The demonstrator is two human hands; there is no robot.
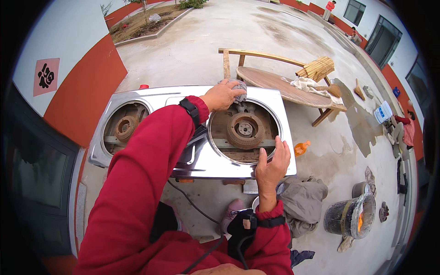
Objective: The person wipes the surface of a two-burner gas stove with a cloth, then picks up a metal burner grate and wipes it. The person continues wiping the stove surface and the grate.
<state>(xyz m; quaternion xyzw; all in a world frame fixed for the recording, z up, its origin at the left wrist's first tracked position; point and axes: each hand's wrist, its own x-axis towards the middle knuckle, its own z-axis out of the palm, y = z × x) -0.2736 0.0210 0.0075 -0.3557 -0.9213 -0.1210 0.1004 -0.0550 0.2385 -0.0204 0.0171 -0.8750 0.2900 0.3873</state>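
In front of me is a two-burner gas stove with a shiny metal top [202,151]. My left hand [221,96] presses a bunched grey cloth [240,90] against the far rim of the right round opening. Inside that opening sits a rusty burner ring [245,130], with a metal bar across the cavity. My right hand [274,166] rests at the near right edge of the top, thumb apart from the fingers, holding nothing. A smaller brown burner [125,128] shows in the left opening, partly hidden by my left sleeve.
Beyond the stove, a wooden frame [264,53] bears a round board [275,82], a stick bundle [316,68] and a brush [333,90]. An orange bottle [301,148], grey fabric [304,202] and dirty bucket [335,216] are right. Cables hang before me; several people are farther off.
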